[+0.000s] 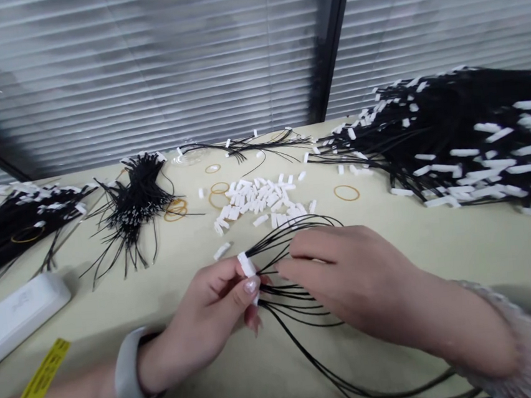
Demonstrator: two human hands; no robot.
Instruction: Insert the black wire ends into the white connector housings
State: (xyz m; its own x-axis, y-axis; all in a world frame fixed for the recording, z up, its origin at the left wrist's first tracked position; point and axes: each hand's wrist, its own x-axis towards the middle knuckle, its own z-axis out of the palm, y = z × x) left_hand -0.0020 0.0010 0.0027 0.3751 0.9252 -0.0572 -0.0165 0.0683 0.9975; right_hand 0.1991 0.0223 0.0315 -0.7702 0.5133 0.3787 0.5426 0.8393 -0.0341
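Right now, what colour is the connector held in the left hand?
White; the connector shows in the head view.

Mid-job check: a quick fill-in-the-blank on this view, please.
1. The left hand holds a connector colored ____.
2. The wires running from it toward the right hand are colored ____.
3. The smooth wristband circles the ____ wrist.
4. The largest wire pile lies near the picture's ____ edge.
Missing: white; black; left; right.

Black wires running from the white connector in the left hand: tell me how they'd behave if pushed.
The black wires are probably floppy with some spring, being thin and bowed in smooth curves. They would likely splay rather than move together, since they fan apart beyond the white connector in the left hand.
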